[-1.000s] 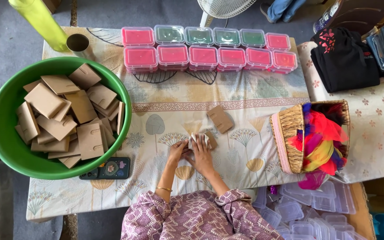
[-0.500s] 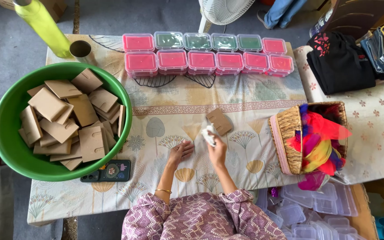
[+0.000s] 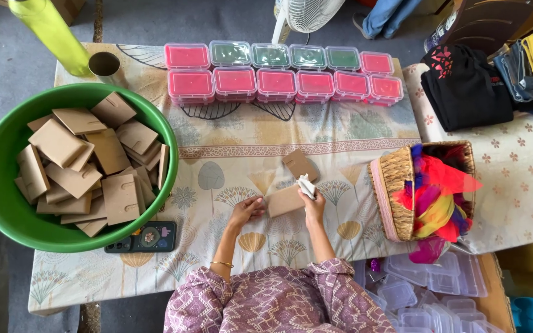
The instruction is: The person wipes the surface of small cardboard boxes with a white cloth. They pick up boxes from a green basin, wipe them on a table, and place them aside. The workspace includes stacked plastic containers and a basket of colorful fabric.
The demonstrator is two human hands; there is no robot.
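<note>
Since the earlier frames both hands have shifted onto a brown cardboard card (image 3: 286, 201), which now lies flat between them at frame centre, on the leaf-print tablecloth (image 3: 242, 139). Left hand (image 3: 246, 211) touches the card's left edge, fingers loosely curled, not clearly clamped. Right hand (image 3: 313, 201) pinches a small white piece (image 3: 305, 185) at the card's right end; cannot tell what the white piece is, maybe folded paper or cloth. Hands are apart, one at each end of the card.

A second brown card (image 3: 300, 164) lies just above, tilted, touching nothing.

Handling, as a judgement: card looks light, thin and stiff, likely bends or creases if squeezed mid-face; best taken by the short edges or corners. White piece looks soft and very light, needs a fingertip pinch.

Around: green tub (image 3: 7, 209) full of the same cards at left, dark phone (image 3: 140, 237) below it, rows of pink and green lidded boxes (image 3: 276, 83) along the top, woven basket (image 3: 396, 185) of bright feathers at right, clear plastic lids (image 3: 427, 290) lower right.
</note>
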